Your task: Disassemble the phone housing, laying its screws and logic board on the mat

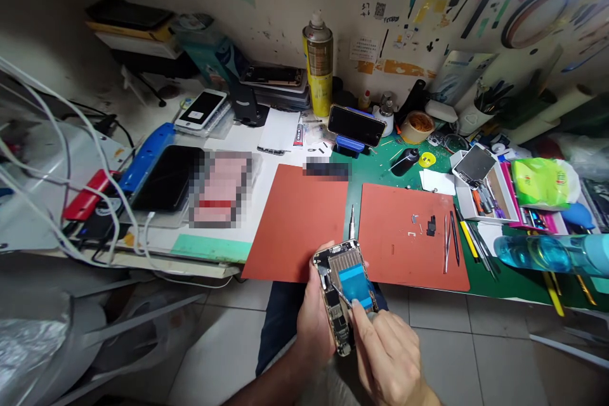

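My left hand (314, 320) grips an opened phone (340, 314) along its left side, above my lap and just off the bench edge. The phone's inside faces up, with its circuit board along the left and a bright blue adhesive sheet (354, 285) over the metal housing. My right hand (387, 349) is closed around a thin metal tool (341, 296), its tip resting at or just over the board's upper part. Most of the tool is hidden by my fingers, so its exact kind is unclear. A screwdriver (352, 225) lies just beyond the phone's top edge.
Two orange-red mats (304, 222) lie on the bench; the right mat (404, 254) bears small parts and tweezers (446, 244). Phones and white cables (95, 139) are at left. A yellow spray can (318, 66) stands behind; a blue bottle (537, 252) lies at right.
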`<state>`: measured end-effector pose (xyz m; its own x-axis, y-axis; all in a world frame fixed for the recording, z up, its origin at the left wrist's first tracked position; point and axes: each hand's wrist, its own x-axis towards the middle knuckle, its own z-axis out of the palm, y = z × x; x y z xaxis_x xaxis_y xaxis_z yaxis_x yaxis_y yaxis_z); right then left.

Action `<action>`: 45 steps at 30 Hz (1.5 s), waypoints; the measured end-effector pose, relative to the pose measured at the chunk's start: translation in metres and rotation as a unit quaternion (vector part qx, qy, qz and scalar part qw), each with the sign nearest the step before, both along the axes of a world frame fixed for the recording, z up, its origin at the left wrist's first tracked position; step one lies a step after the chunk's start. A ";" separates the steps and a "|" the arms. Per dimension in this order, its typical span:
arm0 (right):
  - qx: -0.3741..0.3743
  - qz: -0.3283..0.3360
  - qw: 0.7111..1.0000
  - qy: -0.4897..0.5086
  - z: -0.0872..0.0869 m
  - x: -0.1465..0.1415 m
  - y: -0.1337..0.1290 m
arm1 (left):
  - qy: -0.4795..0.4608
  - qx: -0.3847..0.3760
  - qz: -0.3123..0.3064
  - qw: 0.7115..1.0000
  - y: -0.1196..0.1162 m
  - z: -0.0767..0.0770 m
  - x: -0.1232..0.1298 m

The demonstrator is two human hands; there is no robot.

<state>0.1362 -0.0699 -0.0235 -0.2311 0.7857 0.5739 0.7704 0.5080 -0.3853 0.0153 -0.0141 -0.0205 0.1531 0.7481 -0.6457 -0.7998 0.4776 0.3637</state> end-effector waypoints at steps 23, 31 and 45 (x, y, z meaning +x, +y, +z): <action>-0.061 -0.001 0.990 0.126 0.005 -0.004 -0.002 | -0.060 0.095 -0.012 0.994 0.001 0.005 0.006; -0.060 -0.009 0.992 0.108 0.004 -0.002 -0.002 | -0.082 0.106 -0.023 0.991 0.001 0.001 0.006; -0.014 -0.027 0.995 0.091 -0.004 -0.011 -0.004 | -0.029 0.090 0.044 0.995 0.002 0.001 0.010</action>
<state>0.1254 -0.0743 -0.0277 -0.0823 0.8109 0.5793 0.7123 0.4545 -0.5349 0.0257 -0.0123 -0.0200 0.1154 0.8627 -0.4924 -0.8571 0.3370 0.3895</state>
